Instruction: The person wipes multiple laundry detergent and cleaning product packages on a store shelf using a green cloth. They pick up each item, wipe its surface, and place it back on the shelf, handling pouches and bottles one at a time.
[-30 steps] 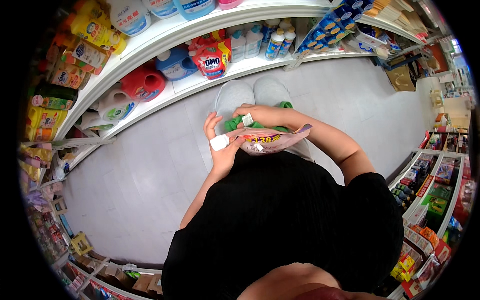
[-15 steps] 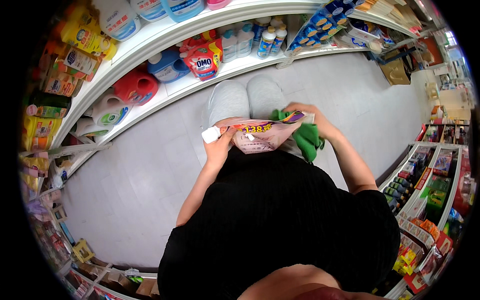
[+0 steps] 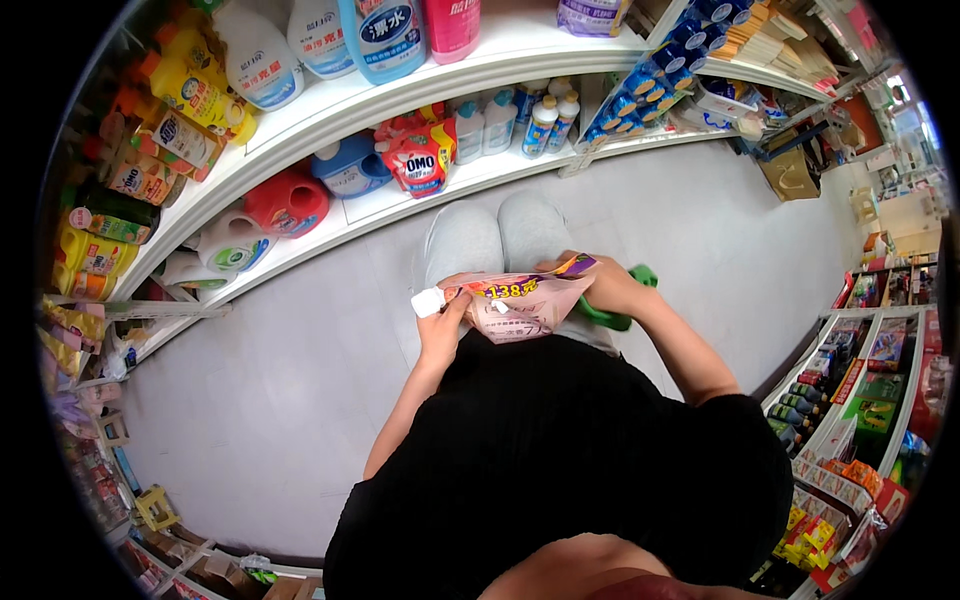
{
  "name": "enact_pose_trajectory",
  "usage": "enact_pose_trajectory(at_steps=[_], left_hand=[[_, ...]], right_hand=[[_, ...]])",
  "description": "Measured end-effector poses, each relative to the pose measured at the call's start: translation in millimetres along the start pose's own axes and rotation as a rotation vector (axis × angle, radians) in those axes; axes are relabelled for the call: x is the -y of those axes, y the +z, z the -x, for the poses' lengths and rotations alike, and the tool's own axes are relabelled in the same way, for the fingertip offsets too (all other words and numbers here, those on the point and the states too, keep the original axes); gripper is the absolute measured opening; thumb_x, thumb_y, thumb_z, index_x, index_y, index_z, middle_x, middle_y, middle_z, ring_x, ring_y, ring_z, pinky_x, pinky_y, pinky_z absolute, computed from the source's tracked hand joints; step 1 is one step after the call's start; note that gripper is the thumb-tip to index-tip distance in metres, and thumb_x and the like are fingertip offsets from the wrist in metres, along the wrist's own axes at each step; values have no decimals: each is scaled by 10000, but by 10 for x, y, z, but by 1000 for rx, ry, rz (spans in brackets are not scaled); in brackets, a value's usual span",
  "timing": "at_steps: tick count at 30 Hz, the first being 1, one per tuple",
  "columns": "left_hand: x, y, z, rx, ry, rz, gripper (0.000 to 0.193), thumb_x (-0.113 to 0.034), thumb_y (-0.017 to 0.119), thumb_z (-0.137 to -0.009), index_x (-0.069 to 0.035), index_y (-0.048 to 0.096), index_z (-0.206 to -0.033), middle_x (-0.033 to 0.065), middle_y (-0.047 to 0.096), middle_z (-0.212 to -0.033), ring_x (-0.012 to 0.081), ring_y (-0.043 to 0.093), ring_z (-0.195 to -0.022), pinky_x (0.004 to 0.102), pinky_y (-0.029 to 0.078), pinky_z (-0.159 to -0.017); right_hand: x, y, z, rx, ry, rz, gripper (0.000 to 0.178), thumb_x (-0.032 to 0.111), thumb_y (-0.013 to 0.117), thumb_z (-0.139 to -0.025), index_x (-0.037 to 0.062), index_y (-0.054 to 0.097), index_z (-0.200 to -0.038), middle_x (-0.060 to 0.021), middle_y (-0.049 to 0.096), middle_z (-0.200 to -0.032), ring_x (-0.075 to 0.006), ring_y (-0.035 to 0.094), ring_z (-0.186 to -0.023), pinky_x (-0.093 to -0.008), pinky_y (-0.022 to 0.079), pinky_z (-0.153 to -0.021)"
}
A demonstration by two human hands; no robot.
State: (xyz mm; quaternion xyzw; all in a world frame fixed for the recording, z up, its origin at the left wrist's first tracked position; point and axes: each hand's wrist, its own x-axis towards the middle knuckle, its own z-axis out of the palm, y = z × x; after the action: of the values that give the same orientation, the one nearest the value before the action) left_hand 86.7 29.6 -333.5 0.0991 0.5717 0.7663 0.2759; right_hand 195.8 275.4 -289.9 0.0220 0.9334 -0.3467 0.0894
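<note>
A pink laundry-detergent-style pouch with yellow and purple print lies across my lap area, over my grey-clad knees. A white cap sticks out at its left end. Fingers of my left hand are closed around that end, beside the cap, thumb on the front. My right hand is at the pouch's right end, its fingers partly hidden behind the upper edge. A green cloth is bunched under and beside that hand, which grips it against the pouch.
Ahead, a curved white shelf carries a red jug, a blue jug, a red pouch and several bottles. Bottles also line the shelf above. Grey floor tiles spread around me, and stocked shelves stand at the right.
My right hand has moved inward along the pouch. The green cloth that hung below it is now bunched up around the hand. My left hand keeps its hold while the whole view shifts.
</note>
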Motion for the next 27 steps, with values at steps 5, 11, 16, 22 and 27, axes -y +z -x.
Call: enact_pose_trajectory(at_steps=[5,11,16,22,27], left_hand=[[128,-6,-75,-10,-8,-10,181,-144,576,-853,32,608,-882,28,609,-788,77,538,-685,219,430,-611],[147,249,-366,-154,1,-81,203,-180,570,-873,-6,603,-773,17,578,-751,62,508,-646,202,400,-574],[-176,577,-490,-230,78,42,230,-191,644,-825,32,627,-773,22,602,-726,55,500,-627,204,410,-556],[-790,961,-927,-42,190,83,282,-183,638,-818,69,607,-942,55,624,-862,78,546,-758,215,442,-666],[-1442,1449,-1738,109,438,-198,378,-262,588,-855,37,546,-1084,120,615,-971,141,556,-876,263,439,-782]], right_hand=[[258,-242,340,41,5,-252,350,47,579,-699,48,586,-1049,-127,568,-1105,-306,538,-1027,-327,426,-867],[164,-34,94,-131,219,-604,292,203,646,-800,6,619,-1013,-115,627,-983,-183,576,-919,-295,438,-815],[98,25,-30,-395,111,-725,224,163,630,-821,-10,647,-961,-84,632,-956,-130,559,-865,-272,447,-774],[118,-464,-151,-724,75,-691,206,134,667,-776,-19,654,-913,-55,633,-842,-100,555,-747,-245,444,-653],[239,-1232,-497,-1068,-5,-757,217,166,664,-789,-31,658,-879,-24,609,-760,-76,525,-682,-214,418,-600]])
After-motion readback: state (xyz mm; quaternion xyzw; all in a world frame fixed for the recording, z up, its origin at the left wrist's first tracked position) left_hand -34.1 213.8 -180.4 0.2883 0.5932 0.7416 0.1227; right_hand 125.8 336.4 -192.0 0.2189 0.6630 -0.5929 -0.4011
